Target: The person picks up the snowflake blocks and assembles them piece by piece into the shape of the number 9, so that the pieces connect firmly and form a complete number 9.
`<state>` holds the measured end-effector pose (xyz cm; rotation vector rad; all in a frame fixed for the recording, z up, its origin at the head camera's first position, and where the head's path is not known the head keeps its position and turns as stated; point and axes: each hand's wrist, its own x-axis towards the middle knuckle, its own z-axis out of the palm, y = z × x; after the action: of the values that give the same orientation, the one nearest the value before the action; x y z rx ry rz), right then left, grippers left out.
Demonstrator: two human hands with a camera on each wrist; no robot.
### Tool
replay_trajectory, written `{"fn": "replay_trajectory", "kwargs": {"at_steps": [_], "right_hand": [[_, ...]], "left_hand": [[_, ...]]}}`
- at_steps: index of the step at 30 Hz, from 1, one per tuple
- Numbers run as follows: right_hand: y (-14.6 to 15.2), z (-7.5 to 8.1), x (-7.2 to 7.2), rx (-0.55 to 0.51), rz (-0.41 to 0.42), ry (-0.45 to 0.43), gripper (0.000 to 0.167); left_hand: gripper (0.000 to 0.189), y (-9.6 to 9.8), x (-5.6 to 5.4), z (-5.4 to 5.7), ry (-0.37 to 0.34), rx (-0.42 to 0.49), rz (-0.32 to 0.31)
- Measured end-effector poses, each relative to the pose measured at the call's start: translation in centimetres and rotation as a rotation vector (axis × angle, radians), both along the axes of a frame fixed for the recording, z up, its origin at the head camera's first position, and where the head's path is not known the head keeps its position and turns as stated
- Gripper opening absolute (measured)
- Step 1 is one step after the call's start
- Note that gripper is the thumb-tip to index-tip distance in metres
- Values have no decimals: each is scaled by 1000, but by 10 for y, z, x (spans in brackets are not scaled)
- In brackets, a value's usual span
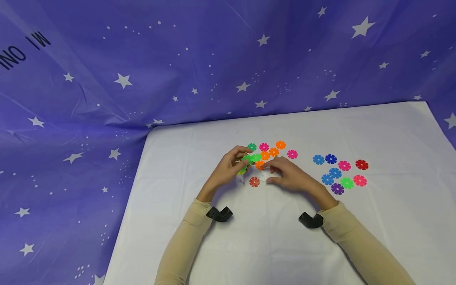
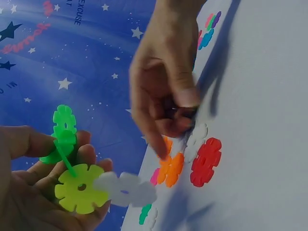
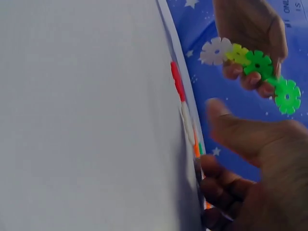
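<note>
My left hand (image 1: pixel 227 168) holds a chain of notched plastic snowflake discs, pinched between thumb and fingers. The left wrist view shows a green disc (image 2: pixel 64 120) at one end, a yellow disc (image 2: pixel 79 190) lower down and a white disc (image 2: pixel 137 189) at the other end. To its right, my right hand (image 1: pixel 290 174) is just above the table, thumb and fingers apart, with nothing seen in its grip. Its index finger points down near an orange disc (image 1: pixel 260 165). Close by are a white disc (image 2: pixel 196 142) and a red disc (image 1: pixel 254 182).
Beyond the hands lie more loose discs, including orange (image 1: pixel 280 145), pink (image 1: pixel 264 147) and green (image 1: pixel 251 147). Another group, with a purple disc (image 1: pixel 337 189), spreads out to the right. A white cloth (image 1: pixel 256 245) covers the table; a starry purple backdrop (image 1: pixel 213 59) hangs behind.
</note>
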<state>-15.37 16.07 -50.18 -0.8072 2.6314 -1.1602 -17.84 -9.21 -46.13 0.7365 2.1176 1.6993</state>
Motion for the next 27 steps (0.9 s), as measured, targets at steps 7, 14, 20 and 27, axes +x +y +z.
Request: {"fn": "replay_trajectory", "kwargs": {"at_steps": [7,14,20,27], "right_hand": [[-7,-3,4,170,5,107,41],[-9,-1,6,150,-39,69,28],[-4,11,6,82,-141,18,19],[4,24,3,-150,-131,160,15]], "left_hand": [[32,2,1,2,7,-57,-42],[34,1,3,0,21,-60,-54],[35,1,4,-1,39,-143,-45],[34,2,4,1,73,-176,-46]]}}
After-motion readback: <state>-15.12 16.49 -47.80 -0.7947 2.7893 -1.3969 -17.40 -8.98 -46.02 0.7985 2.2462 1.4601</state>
